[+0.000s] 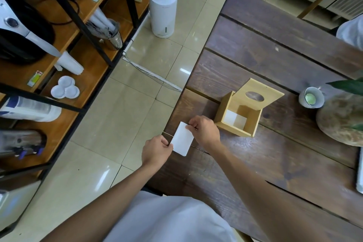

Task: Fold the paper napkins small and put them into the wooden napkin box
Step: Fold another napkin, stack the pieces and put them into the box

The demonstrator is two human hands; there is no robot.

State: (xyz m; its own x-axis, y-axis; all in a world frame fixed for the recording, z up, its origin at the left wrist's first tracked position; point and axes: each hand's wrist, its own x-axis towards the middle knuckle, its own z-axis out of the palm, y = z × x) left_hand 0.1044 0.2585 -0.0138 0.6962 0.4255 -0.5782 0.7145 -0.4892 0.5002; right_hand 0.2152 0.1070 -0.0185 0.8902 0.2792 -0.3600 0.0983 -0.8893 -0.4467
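A folded white paper napkin [182, 140] lies as a small rectangle at the near left edge of the dark wooden table [275, 153]. My left hand [157, 150] pinches its near left corner. My right hand [204, 129] pinches its far right corner. Just right of my right hand stands the light wooden napkin box [238, 124], its hinged lid [257, 97] with an oval slot raised open. Folded white napkins [234, 120] lie at the bottom of the box.
A small cup [311, 97] with something green inside stands right of the box, beside a round stone-like planter [341, 118] with leaves. Left of the table are a tiled floor, a white tower fan [163, 8] and wooden shelving [59, 65] with cups and dishes.
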